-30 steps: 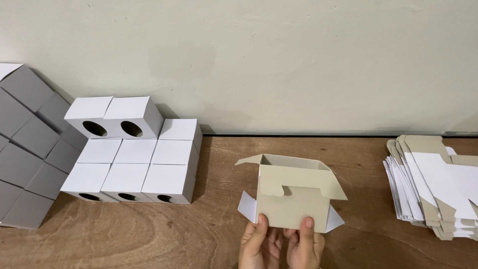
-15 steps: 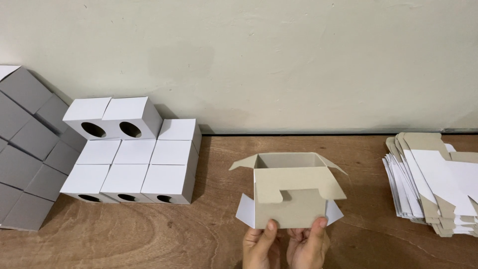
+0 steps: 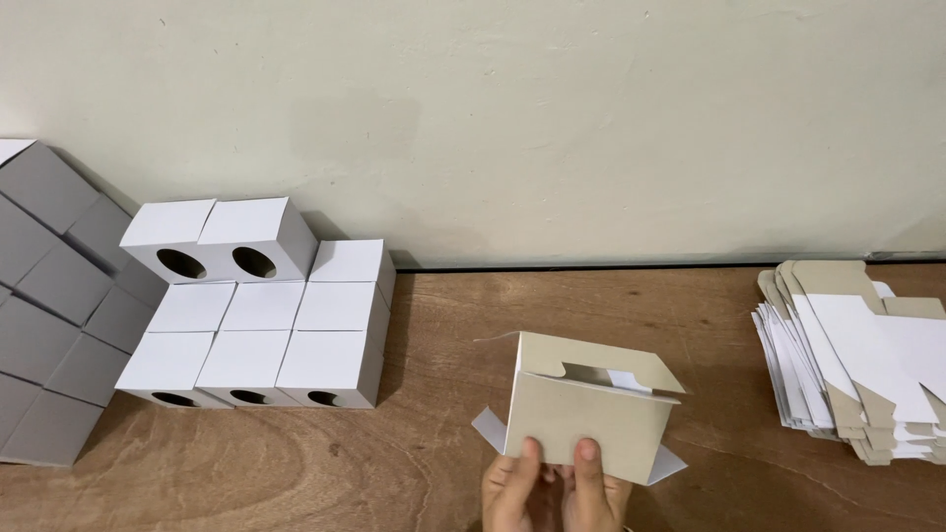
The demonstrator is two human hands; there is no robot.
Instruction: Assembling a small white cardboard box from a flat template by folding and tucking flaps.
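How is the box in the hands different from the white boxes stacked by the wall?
The box in the hands shows its plain brown-grey side, and small white flaps stick out at its bottom corners; the stacked boxes show white sides and are all closed up. The held box is tilted above the table; the stacked boxes sit square in rows, some showing round holes. Both are small cardboard boxes.

Single view, head camera. Looks forward and down from above table [image 3: 414, 473] toward wall [image 3: 542, 118]; wall fills upper half, tabletop lower half. Table edge against wall runs nearly level, so camera faces wall squarely. Close range: hands enter at bottom centre, left hand [image 3: 512, 493] and right hand [image 3: 591, 493] cut off by lower frame edge, box [image 3: 586, 419] just above them. Box stack [image 3: 256, 305] at left, flat blanks [image 3: 867, 365] cropped at right edge. No second view, so no shared part.
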